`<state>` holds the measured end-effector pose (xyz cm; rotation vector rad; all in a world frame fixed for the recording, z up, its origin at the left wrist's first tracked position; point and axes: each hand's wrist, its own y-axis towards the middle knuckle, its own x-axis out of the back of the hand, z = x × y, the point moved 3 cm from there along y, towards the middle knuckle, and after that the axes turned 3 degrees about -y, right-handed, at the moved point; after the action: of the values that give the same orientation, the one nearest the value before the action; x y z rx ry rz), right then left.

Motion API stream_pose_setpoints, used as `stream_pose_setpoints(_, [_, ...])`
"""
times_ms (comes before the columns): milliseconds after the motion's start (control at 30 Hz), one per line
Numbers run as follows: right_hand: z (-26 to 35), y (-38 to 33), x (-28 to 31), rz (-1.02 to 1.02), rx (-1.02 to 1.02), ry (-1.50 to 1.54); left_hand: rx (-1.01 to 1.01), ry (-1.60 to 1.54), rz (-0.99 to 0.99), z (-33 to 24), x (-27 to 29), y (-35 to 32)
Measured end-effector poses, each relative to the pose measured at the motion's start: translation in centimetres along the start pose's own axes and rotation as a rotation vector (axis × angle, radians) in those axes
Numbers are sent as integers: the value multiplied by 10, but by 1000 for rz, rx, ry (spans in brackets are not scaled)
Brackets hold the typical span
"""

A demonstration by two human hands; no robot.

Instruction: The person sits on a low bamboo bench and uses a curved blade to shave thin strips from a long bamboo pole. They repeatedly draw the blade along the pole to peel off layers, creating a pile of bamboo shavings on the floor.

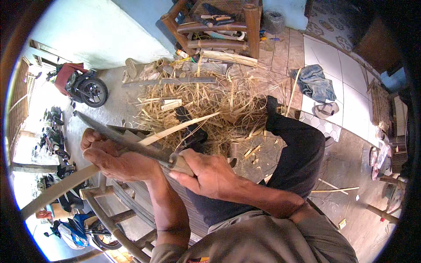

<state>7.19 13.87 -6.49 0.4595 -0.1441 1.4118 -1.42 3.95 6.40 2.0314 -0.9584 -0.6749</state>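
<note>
Seated on a chair of dark bamboo poles, legs in dark trousers stretched toward the far side. Right hand wrapped tight round the pale wooden handle of a long, dark-bladed knife, grip closed fully on it; blade running up and to the left across the lap. Left hand clamped with fingers curled over a long pale bamboo strip, thumb side pressed near the blade, grip closed on the strip where the knife meets it. Strip reaching from the lower left, under the left hand, and on as a thinner, lighter sliver toward the far right, above the heap on the floor. Judging from how things lie: splitting or shaving well under way rather than freshly started, since a broad heap of straw-coloured bamboo shavings and offcuts already covers the grey concrete floor beyond the knees, with loose thin slats lying to the right. Present strip only partly worked, as far as can be told: thick on the near left, thin on the far side. More stock seemingly left, longer bamboo lengths lying at the far edge of the heap. Farther off, a brown bamboo bench with tools on it, a crumpled blue cloth on white tiles, and parked motorbikes at the left
</note>
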Motion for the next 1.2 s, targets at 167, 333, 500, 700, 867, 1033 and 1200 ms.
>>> stream_pose_setpoints(167, [-7, -4, -3, 115, -131, 20, -12, -108, -6, 4, 8, 0])
stream_pose_setpoints(333, [-17, -3, -11, 107, -134, -168, -20, -196, 0, 14, 13, 3])
stream_pose_setpoints(500, [-30, -2, -15, 69, 75, 171, 52, -386, -53, 26, 16, 8])
stream_pose_setpoints(700, [-69, -1, -22, -80, -198, -71, -54, -262, -27, 32, 16, 13])
stream_pose_setpoints(867, [-63, -2, -31, 59, 178, -22, -20, -430, 30, 37, 18, 15])
stream_pose_setpoints(1033, [-62, 5, -20, 76, -176, -125, -8, -319, -20, 36, 17, 17])
stream_pose_setpoints(1200, [-66, 4, -19, 38, -167, -184, 16, -262, -9, 38, 21, 19])
